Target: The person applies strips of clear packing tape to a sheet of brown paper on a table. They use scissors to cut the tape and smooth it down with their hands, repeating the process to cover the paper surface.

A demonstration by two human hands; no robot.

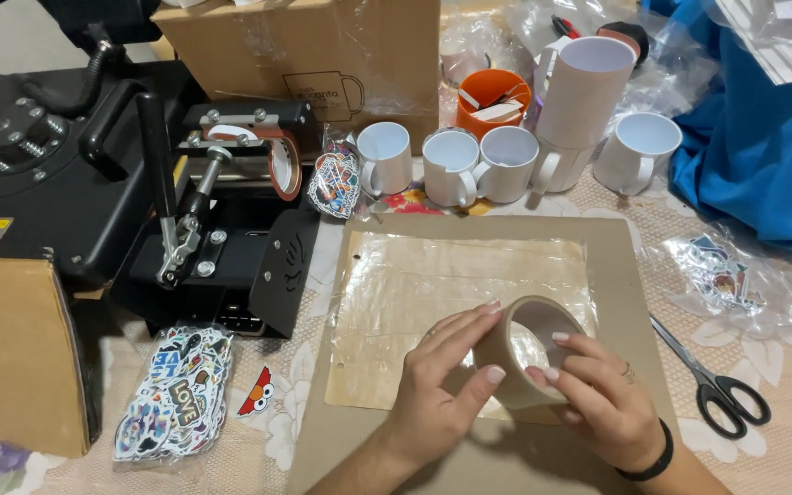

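Tape roll (pixel 526 353), a wide beige ring standing on its edge, sits between both hands near the bottom centre of the view, resting on a brown cardboard sheet (pixel 616 275) that lies on the surface. Going from the left: a cardboard box (pixel 11 353) stands at the near left edge, with a black heat press machine (pixel 93 174) behind it and a clear bag of colourful stickers (pixel 174 394) lying in front of the machine. A small red cartoon sticker (pixel 256 392) lies just beside that bag. Next comes the left hand (pixel 437 385), fingers stretched out and pressed flat against the left outer face of the roll, thumb curled to the roll's near side. A shiny, crinkled sheet of clear film (pixel 414 275) covers the middle of the cardboard under and behind the roll. The right hand (pixel 602 399) grips the roll's right rim, its fingertips hooked over the edge into the hollow core; it wears a ring and a black wristband. Behind the cardboard stands a row of white mugs (pixel 469 165), with an orange cup (pixel 492 96) and a large brown box (pixel 323 55) further back. Black-handled scissors (pixel 717 385) lie to the right of the cardboard, near another sticker bag (pixel 717 275), and blue cloth (pixel 763 156) fills the far right.
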